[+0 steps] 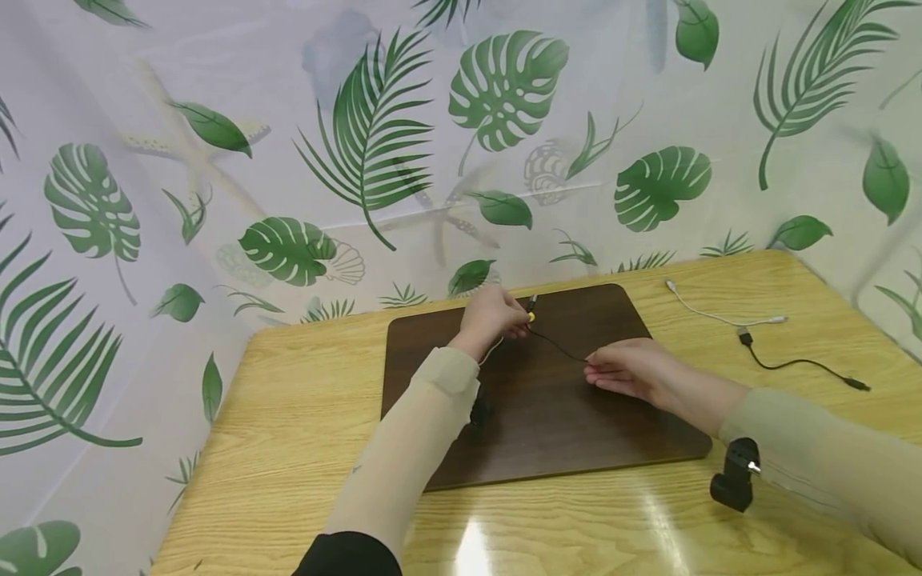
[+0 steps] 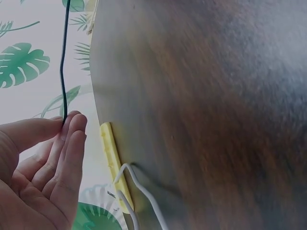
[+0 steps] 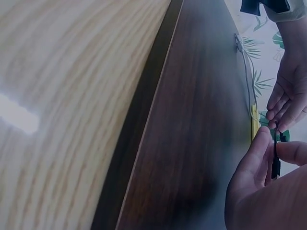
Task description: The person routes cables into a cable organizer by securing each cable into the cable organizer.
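"What are we holding?"

"One black cable (image 1: pixel 558 346), over the far half of the board, strung between our two hands. The left hand (image 1: pixel 495 318) pinches it between thumb and fingers; the right hand (image 1: pixel 637 370) pinches it too, farther along."

"And just beside the left hand?"

"One yellow strip (image 2: pixel 116 167), at the board's far edge. Two white strands (image 2: pixel 146 194) meet it; we cannot tell whether they belong to one cable."

"What lies under all this?"

"One dark brown board (image 1: pixel 576 424), flat on one wooden table (image 1: pixel 288 400)."

"Do we see other cables?"

"Two, right of the board on the table: one white cable (image 1: pixel 720 319) and, nearer us, one black USB cable (image 1: pixel 771 367), well apart from our hands."

"Anything behind?"

"One white wall covering (image 1: pixel 612 96), printed with green leaves, too many for us to count."
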`<move>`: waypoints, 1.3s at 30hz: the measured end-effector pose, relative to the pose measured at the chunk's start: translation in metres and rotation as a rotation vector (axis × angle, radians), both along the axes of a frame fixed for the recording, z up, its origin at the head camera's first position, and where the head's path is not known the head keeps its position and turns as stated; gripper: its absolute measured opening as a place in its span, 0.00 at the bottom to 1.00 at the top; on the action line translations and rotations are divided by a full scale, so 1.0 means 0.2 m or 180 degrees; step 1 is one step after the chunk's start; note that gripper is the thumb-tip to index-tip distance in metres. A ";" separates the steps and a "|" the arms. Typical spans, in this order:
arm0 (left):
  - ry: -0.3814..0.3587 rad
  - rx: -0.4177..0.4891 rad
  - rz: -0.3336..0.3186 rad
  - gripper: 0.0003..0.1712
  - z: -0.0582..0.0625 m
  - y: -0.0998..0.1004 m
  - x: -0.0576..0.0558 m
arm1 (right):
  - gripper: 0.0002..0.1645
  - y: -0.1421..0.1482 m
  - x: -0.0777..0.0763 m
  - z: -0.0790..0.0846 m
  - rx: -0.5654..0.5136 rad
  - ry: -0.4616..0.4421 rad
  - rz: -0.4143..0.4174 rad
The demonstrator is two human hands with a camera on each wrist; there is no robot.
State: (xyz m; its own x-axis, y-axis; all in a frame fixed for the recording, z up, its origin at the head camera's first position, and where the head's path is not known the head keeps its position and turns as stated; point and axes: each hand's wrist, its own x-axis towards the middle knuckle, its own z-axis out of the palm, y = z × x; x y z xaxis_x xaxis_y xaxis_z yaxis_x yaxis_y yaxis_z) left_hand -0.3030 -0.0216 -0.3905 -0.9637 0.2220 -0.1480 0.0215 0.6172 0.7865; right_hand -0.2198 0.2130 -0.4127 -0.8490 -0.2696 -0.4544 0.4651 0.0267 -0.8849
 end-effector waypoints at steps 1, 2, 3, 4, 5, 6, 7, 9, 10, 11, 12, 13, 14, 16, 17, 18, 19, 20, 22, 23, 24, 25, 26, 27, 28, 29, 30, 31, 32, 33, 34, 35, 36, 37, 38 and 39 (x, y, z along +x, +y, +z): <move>-0.0004 -0.0005 0.0003 0.09 0.00 0.00 0.00 | 0.16 0.00 0.00 0.00 0.0012 0.0008 0.0004; -0.0010 -0.0012 0.0008 0.09 0.00 -0.01 -0.01 | 0.15 -0.01 0.00 0.00 0.0017 0.0022 0.0016; -0.0014 -0.0030 0.0018 0.09 0.00 -0.01 -0.01 | 0.15 -0.01 -0.01 0.00 0.0015 0.0027 0.0009; -0.0014 -0.0032 0.0018 0.10 0.00 -0.01 -0.02 | 0.14 -0.01 -0.01 0.00 0.0007 0.0035 0.0008; -0.0007 -0.0053 0.0025 0.10 0.00 -0.01 -0.02 | 0.13 -0.02 -0.01 0.00 -0.0001 0.0044 0.0003; -0.0002 -0.0056 0.0032 0.10 0.00 -0.02 -0.02 | 0.13 -0.02 -0.02 0.00 -0.0008 0.0063 0.0007; -0.0005 -0.0047 0.0046 0.10 0.01 -0.02 -0.03 | 0.12 -0.03 -0.02 0.01 -0.0014 0.0069 -0.0002; -0.0013 -0.0005 0.0072 0.09 0.01 -0.03 -0.03 | 0.11 -0.04 -0.03 0.01 -0.0017 0.0085 -0.0018; -0.0017 0.0020 0.0087 0.09 0.02 -0.03 -0.03 | 0.11 -0.04 -0.03 0.01 -0.0003 0.0094 -0.0016; -0.0027 0.0040 0.0104 0.09 0.02 -0.03 -0.04 | 0.12 -0.05 -0.04 0.01 0.0017 0.0110 -0.0016; -0.0036 0.0054 0.0118 0.09 0.02 -0.03 -0.04 | 0.13 -0.05 -0.04 0.02 0.0038 0.0120 -0.0018; -0.0038 0.0053 0.0130 0.09 0.02 -0.04 -0.04 | 0.14 -0.06 -0.04 0.02 0.0068 0.0126 -0.0024; -0.0043 0.0047 0.0136 0.09 0.03 -0.04 -0.04 | 0.15 -0.06 -0.04 0.02 0.0103 0.0131 -0.0029; -0.0033 0.0027 0.0139 0.10 0.03 -0.04 -0.04 | 0.17 -0.07 -0.05 0.03 0.0184 0.0147 -0.0025; -0.0023 0.0013 0.0140 0.10 0.03 -0.04 -0.04 | 0.18 -0.07 -0.05 0.03 0.0224 0.0157 -0.0024; -0.0008 0.0003 0.0142 0.10 0.03 -0.04 -0.05 | 0.19 -0.08 -0.05 0.03 0.0259 0.0167 -0.0022; 0.0008 0.0002 0.0146 0.10 0.02 -0.04 -0.05 | 0.20 -0.08 -0.05 0.03 0.0296 0.0180 -0.0015; 0.0024 0.0005 0.0149 0.10 0.02 -0.04 -0.05 | 0.21 -0.08 -0.05 0.02 0.0326 0.0191 -0.0007; 0.0051 -0.0001 0.0169 0.10 0.02 -0.04 -0.06 | 0.22 -0.09 -0.06 0.02 0.0380 0.0217 0.0006; 0.0062 0.0002 0.0175 0.10 0.02 -0.04 -0.06 | 0.22 -0.09 -0.06 0.01 0.0398 0.0228 0.0010; 0.0069 0.0010 0.0183 0.10 0.02 -0.04 -0.06 | 0.22 -0.10 -0.06 0.01 0.0416 0.0243 0.0011; 0.0080 0.0001 0.0193 0.10 0.02 -0.04 -0.06 | 0.22 -0.10 -0.06 0.01 0.0439 0.0270 0.0019; 0.0093 -0.0013 0.0203 0.10 0.01 -0.04 -0.06 | 0.22 -0.11 -0.07 0.00 0.0456 0.0297 0.0024; 0.0106 -0.0033 0.0217 0.10 0.01 -0.04 -0.07 | 0.22 -0.11 -0.07 0.00 0.0470 0.0317 0.0023; 0.0124 -0.0040 0.0229 0.09 0.00 -0.04 -0.07 | 0.22 -0.12 -0.07 -0.01 0.0475 0.0346 0.0023; 0.0146 -0.0071 0.0250 0.09 0.00 -0.04 -0.07 | 0.21 -0.12 -0.07 -0.01 0.0488 0.0367 0.0014; 0.0166 -0.0101 0.0270 0.09 0.00 -0.04 -0.07 | 0.21 -0.13 -0.07 -0.01 0.0504 0.0396 0.0014; 0.0189 -0.0130 0.0290 0.08 -0.01 -0.04 -0.07 | 0.21 -0.13 -0.07 -0.01 0.0524 0.0426 0.0019; 0.0208 -0.0153 0.0309 0.08 -0.01 -0.04 -0.07 | 0.21 -0.13 -0.07 -0.02 0.0546 0.0450 0.0021; 0.0226 -0.0185 0.0327 0.08 -0.01 -0.04 -0.07 | 0.20 -0.14 -0.07 -0.02 0.0570 0.0477 0.0023; 0.0243 -0.0205 0.0342 0.08 -0.01 -0.04 -0.07 | 0.20 -0.14 -0.07 -0.02 0.0612 0.0515 0.0027; 0.0258 -0.0229 0.0354 0.07 -0.01 -0.04 -0.08 | 0.20 -0.15 -0.07 -0.02 0.0668 0.0552 0.0036; 0.0271 -0.0252 0.0360 0.07 -0.02 -0.04 -0.08 | 0.20 -0.15 -0.07 -0.02 0.0725 0.0603 0.0047; 0.0278 -0.0269 0.0366 0.07 -0.02 -0.04 -0.08 | 0.19 -0.15 -0.07 -0.02 0.0793 0.0651 0.0061; 0.0282 -0.0293 0.0367 0.07 -0.02 -0.04 -0.08 | 0.19 -0.16 -0.07 -0.02 0.0861 0.0696 0.0077; 0.0284 -0.0323 0.0367 0.07 -0.02 -0.05 -0.07 | 0.18 -0.16 -0.07 -0.02 0.0928 0.0740 0.0092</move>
State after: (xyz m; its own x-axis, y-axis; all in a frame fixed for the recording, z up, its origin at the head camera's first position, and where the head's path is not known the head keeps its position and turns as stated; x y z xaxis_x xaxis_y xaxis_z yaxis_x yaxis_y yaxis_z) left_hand -0.3178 -0.0307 -0.3948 -0.9923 0.0975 -0.0768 0.0128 0.6957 0.7182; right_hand -0.2330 0.1810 -0.4172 -0.9325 -0.1826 -0.3115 0.2480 0.3033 -0.9201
